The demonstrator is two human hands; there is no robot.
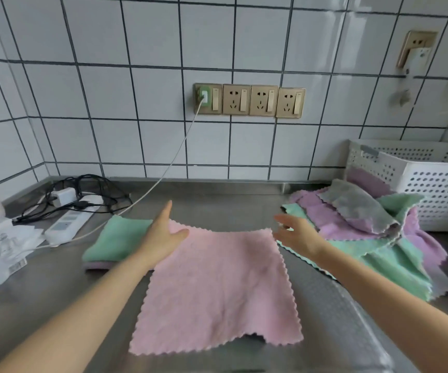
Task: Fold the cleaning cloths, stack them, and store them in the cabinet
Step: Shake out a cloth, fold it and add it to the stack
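On the steel counter [56, 305], right in the middle, a pink cloth [217, 286] lies spread out flat, zigzag edges all round, with its near edge rumpled a bit. Left hand [161, 232] sits at the cloth's far left corner, fingers straight and together, thumb spread out over the pink, so it's not pinching anything. Right hand [295, 235] is at the far right corner, fingers loosely spread; can't really tell if it's touching the cloth or just above it. Just left of the pink one there's a folded stack [115, 240], green on top with a purple one underneath. Over on the right is a messy pile of unfolded cloths [365, 227], purple, green and grey, leaning up against a white perforated basket [438, 184]. Far left has a power strip [66, 222] with tangled black cables, and a white cord runs up to the wall sockets [249, 100].
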